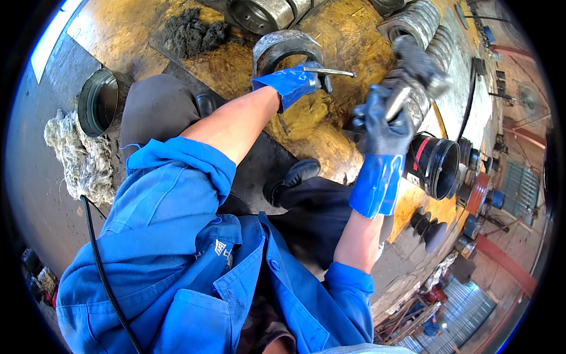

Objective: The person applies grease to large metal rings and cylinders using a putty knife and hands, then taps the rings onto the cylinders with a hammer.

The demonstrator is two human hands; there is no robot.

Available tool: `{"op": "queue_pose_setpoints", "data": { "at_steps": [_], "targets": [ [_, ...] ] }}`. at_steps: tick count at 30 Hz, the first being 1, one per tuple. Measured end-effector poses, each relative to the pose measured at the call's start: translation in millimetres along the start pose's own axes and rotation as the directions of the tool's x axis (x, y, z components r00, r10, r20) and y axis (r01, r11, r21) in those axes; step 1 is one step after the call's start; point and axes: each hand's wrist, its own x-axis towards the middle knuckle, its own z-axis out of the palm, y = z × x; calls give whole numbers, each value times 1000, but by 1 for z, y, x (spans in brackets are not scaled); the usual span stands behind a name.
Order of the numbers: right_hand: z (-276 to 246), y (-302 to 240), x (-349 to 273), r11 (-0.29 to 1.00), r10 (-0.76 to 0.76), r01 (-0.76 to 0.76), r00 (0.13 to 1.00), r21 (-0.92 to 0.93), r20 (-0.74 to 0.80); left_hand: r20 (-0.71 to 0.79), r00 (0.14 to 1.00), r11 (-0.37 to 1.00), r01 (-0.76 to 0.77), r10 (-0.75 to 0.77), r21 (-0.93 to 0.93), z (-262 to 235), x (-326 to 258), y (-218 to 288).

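My left hand (298, 82), in a blue glove, is closed around a thin metal rod (333, 72), like a punch or chisel, which points right. It is at the near side of a thick metal ring (289, 42) standing on the yellow, oil-stained floor. My right hand (383, 121), in a blue glove with a dark, stained palm, grips a hammer (400, 101) by its pale handle. The hammer's dark head is raised and smeared by motion. The rod's tip lies apart from the hammer. Part of the ring is hidden behind my left hand.
Dark fibre waste (194, 34) lies at the far left, and pale fibre waste (79, 153) beside a dark-green bucket (97, 101). Ribbed metal cylinders (413, 25) line the right side. A black bucket with a red band (433, 162) stands right of my glove.
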Motion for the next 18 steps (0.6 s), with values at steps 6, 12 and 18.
{"op": "queue_pose_setpoints", "data": {
  "at_steps": [6,12,18],
  "targets": [
    [4,39,-2,950,273,-264,962,-166,31,8,999,999,-40,40,4,7,4,1],
    [-3,12,-9,890,387,-375,922,-260,-6,-22,999,999,-43,43,28,6,-1,4],
    [-8,1,1,998,-40,33,993,-62,-108,20,1000,999,-1,1,33,1,-9,19]
  ]
}}
